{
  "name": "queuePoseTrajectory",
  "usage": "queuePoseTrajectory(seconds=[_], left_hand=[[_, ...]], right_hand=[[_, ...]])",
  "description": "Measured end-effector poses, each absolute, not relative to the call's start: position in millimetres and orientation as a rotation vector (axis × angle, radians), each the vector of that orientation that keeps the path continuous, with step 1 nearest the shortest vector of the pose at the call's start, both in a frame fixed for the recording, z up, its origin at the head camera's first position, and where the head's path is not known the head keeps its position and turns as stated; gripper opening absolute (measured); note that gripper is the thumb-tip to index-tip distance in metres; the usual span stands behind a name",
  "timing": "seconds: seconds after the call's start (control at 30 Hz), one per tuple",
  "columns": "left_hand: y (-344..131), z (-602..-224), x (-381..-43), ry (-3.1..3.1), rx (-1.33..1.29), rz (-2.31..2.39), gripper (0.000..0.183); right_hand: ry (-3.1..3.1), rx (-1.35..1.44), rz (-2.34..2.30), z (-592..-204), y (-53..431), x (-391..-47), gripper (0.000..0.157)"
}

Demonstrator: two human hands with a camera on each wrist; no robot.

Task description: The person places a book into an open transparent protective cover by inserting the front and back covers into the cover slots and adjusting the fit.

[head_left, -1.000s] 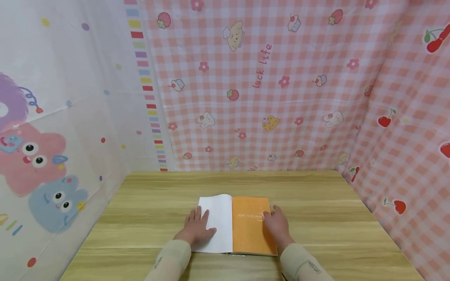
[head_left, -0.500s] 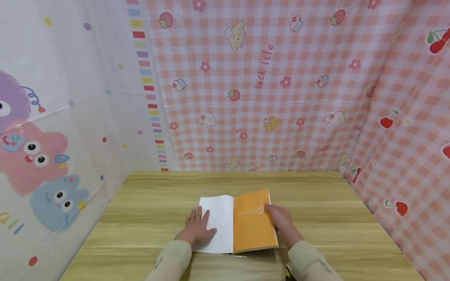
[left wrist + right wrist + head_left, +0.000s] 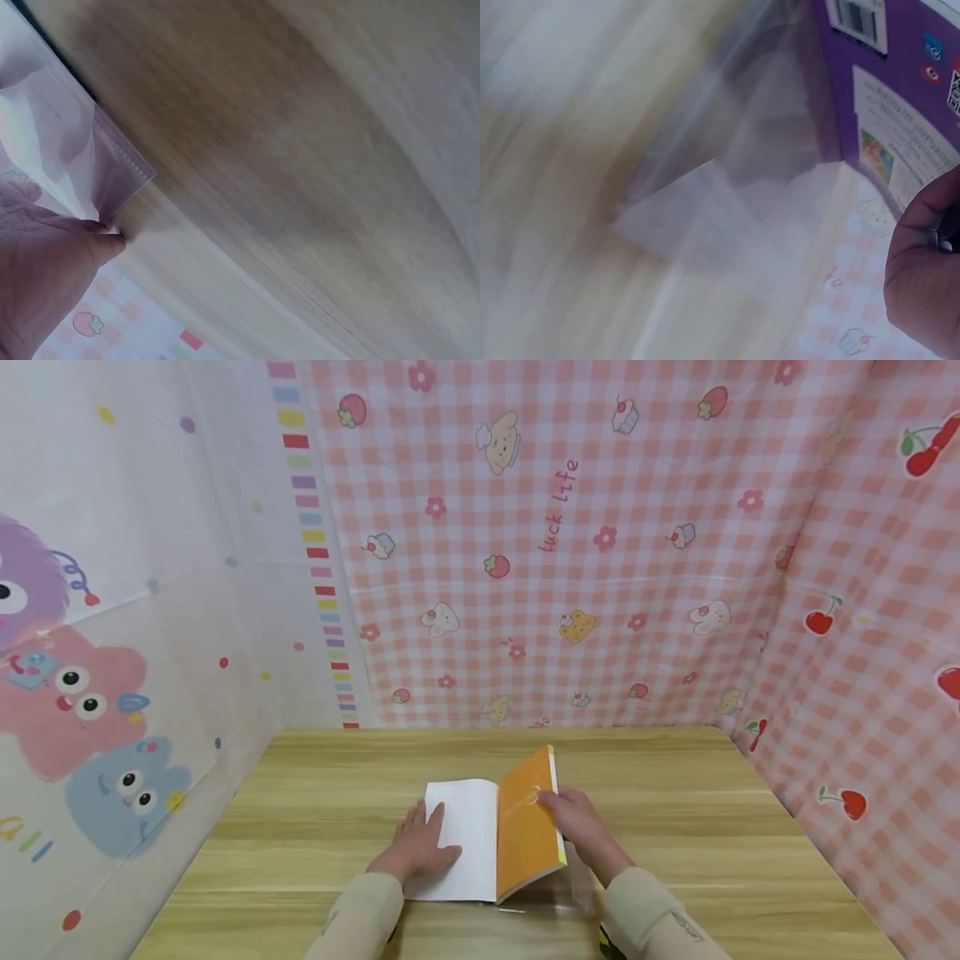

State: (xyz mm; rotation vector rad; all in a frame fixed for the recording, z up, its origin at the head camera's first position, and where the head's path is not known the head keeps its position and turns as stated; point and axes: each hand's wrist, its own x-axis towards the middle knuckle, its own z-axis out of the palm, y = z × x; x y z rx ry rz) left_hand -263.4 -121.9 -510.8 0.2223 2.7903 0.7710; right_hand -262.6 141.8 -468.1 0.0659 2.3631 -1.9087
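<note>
An open book lies on the table, its white left page (image 3: 474,847) flat and its orange right page (image 3: 525,839) tilted upward with the block of pages beneath. My left hand (image 3: 420,847) rests on the white page, fingers straight and spread. The right half's outer edge is gripped by my right hand (image 3: 585,831), thumb on the orange side. In the right wrist view the purple back cover (image 3: 844,90) shows a barcode, and a clear plastic sleeve (image 3: 697,240) hangs loose from it. The left wrist view shows clear plastic (image 3: 120,161) beside my left thumb.
The wooden table (image 3: 337,760) extends around the book on every side. Behind it hangs a pink checked cloth (image 3: 555,577), with a white printed cloth (image 3: 247,610) at the left. A small black and yellow item (image 3: 609,943) is by the right sleeve.
My right hand has raised the book's right half from nearly flat to a steep tilt, moving it leftward; clear plastic now shows below it. The left hand has stayed on the white page.
</note>
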Motion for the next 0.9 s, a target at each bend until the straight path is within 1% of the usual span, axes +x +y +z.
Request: queuePoseTrajectory(seconds=[0.23,0.37,0.63,0.9], left_hand=[[-118,-509,-262,2.788,0.237,0.848,0.081],[-118,-513,-262,2.803,0.280,0.878,0.078],[-122,-518,-266,2.820,0.305,0.881,0.075],[-128,-511,-267,2.794,0.323,0.903,0.071]], right_hand=[[2.422,0.103,-1.887,-460,129,-267,0.030],[2.435,0.084,-1.869,-453,124,-268,0.030],[2.490,0.032,-1.783,-439,111,-269,0.032],[2.517,-0.040,-1.673,-443,100,-270,0.032]])
